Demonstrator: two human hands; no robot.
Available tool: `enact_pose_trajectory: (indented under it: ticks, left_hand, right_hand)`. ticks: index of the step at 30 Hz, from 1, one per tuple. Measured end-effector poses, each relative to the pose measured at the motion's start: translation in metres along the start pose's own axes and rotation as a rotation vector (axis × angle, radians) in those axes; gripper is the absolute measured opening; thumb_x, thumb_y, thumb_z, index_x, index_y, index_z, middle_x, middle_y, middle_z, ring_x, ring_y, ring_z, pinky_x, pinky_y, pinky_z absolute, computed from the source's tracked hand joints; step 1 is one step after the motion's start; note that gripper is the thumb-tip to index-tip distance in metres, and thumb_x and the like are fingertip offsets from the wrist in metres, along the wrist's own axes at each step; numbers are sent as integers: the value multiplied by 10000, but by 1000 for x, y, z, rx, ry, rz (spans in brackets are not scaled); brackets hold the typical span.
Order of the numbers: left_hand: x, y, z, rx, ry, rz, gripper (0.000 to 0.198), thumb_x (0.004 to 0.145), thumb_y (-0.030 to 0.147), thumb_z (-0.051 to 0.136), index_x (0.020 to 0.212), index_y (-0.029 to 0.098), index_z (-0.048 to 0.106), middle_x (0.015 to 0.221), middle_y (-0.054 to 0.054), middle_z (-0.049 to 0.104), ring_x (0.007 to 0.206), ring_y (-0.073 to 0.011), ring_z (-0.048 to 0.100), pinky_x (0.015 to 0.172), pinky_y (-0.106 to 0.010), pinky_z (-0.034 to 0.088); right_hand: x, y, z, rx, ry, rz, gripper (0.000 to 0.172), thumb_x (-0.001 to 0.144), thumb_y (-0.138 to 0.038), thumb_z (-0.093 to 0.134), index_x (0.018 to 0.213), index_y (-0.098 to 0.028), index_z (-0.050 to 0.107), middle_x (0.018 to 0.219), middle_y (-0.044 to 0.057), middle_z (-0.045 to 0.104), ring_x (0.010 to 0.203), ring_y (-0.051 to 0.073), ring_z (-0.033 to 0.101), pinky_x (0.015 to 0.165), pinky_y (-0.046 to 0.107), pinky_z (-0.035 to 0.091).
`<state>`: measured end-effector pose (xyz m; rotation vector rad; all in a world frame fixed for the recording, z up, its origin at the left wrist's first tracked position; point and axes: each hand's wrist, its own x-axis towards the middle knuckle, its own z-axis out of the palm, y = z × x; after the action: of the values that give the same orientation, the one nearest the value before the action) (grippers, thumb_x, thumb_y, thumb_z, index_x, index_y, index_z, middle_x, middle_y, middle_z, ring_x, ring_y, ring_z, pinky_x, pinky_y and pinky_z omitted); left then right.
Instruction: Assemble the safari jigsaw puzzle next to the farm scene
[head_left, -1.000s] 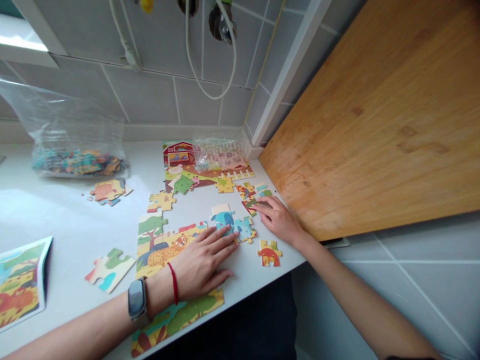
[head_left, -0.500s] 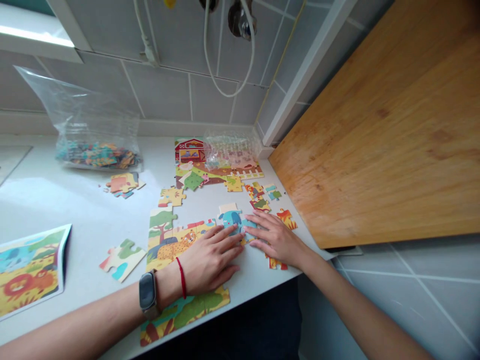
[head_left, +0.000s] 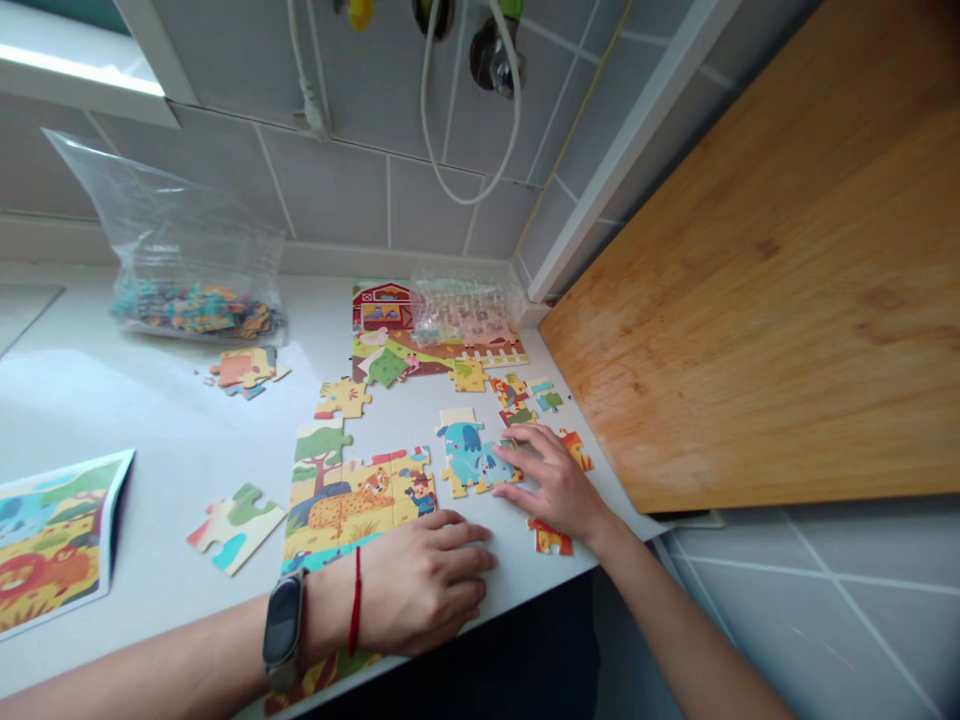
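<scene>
My left hand [head_left: 431,580] rests palm down near the counter's front edge, fingers stretched out, holding nothing. Under its wrist and beyond it lies the joined puzzle section [head_left: 352,505] with a cheetah and a small figure; its lower part is partly hidden by my arm. My right hand [head_left: 551,485] is open, fingers spread, fingertips at the right edge of the blue elephant puzzle pieces [head_left: 463,455]. Those pieces lie together, apart from the cheetah section. An orange puzzle piece [head_left: 551,538] lies below my right hand, and another orange piece [head_left: 576,450] beyond it.
A clear bag of puzzle pieces [head_left: 199,305] stands at the back left, a small pile of pieces [head_left: 244,370] before it. A picture sheet [head_left: 64,545] lies left. A farm picture [head_left: 382,310] sits under clear plastic packaging [head_left: 465,305]. A wooden panel [head_left: 750,280] borders the right side.
My left hand has drawn back from the elephant pieces toward the counter's front edge, uncovering them and the figure piece. My right hand has shifted slightly right, its fingers more bent.
</scene>
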<state>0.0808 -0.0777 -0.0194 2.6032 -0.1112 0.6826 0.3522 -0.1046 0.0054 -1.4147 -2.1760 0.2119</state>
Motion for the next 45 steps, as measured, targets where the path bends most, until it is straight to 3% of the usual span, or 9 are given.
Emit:
enact_pose_trajectory:
  ticks: [5, 6, 12, 18, 25, 33, 38, 41, 45]
  left_hand:
    - [0, -1, 0, -29, 20, -4, 107, 1001, 209, 570, 1016, 189, 673, 1207, -96, 753, 1267, -266, 638, 1086, -399, 480]
    - [0, -1, 0, -36, 24, -5, 108, 1001, 207, 566, 1017, 192, 672, 1206, -95, 754, 1268, -265, 637, 1087, -397, 479]
    - [1, 0, -3, -61, 23, -31, 88, 983, 178, 581, 1019, 203, 658, 1218, -84, 752, 1250, -249, 649, 1104, -383, 466]
    - [1, 0, -2, -69, 23, -41, 100, 995, 185, 560, 1035, 197, 651, 1225, -81, 748, 1259, -248, 642, 1104, -375, 449]
    - [2, 0, -3, -78, 21, -46, 115, 1001, 176, 543, 1035, 195, 651, 1234, -82, 747, 1258, -243, 640, 1102, -369, 445]
    - [1, 1, -1, -80, 52, -39, 111, 1009, 199, 543, 1025, 197, 653, 1203, -79, 753, 1237, -249, 650, 1074, -382, 457]
    - [1, 1, -2, -89, 39, -60, 110, 1021, 215, 550, 1017, 200, 659, 1211, -78, 751, 1232, -253, 650, 1073, -393, 457]
    - [0, -1, -1, -96, 41, -36, 124, 1023, 218, 540, 1013, 197, 662, 1209, -83, 752, 1230, -254, 650, 1061, -395, 466]
    - [1, -1, -2, -95, 33, -48, 117, 1011, 221, 556, 1007, 205, 671, 1195, -84, 755, 1222, -249, 654, 1065, -391, 478]
  right_hand:
    - [14, 40, -35, 19, 471, 375, 272, 1035, -376, 574, 1128, -224, 780, 1125, 118, 747, 1078, 261, 702, 999, 453, 586]
    - [16, 48, -39, 41, 501, 451, 288, 1028, -391, 571, 1115, -207, 775, 1106, 123, 752, 1033, 258, 713, 953, 436, 605]
    - [19, 74, -24, -45, 135, 624, 461, 856, -398, 764, 1261, -178, 738, 1227, 148, 712, 854, 222, 724, 870, 403, 630]
    - [23, 81, -9, -83, 109, 691, 564, 813, -420, 830, 1301, -158, 725, 1128, 130, 684, 777, 202, 705, 816, 387, 632]
    - [24, 94, -9, -39, 75, 743, 648, 737, -272, 868, 1347, -141, 695, 1079, 115, 713, 884, 230, 718, 877, 410, 628]
    - [46, 107, -22, -22, -46, 677, 402, 918, -328, 707, 1277, -150, 744, 1228, 166, 713, 906, 230, 721, 929, 429, 602]
    - [80, 114, -27, 31, -218, 573, 503, 769, -200, 856, 1261, -182, 757, 1179, 97, 703, 808, 152, 667, 864, 349, 585]
    - [90, 116, -31, 44, -296, 549, 374, 707, -137, 875, 1070, -178, 796, 1041, 47, 697, 800, 145, 637, 837, 323, 561]
    - [86, 114, -41, 41, -254, 590, 238, 707, -174, 865, 889, -183, 712, 840, -1, 680, 740, 156, 609, 716, 295, 537]
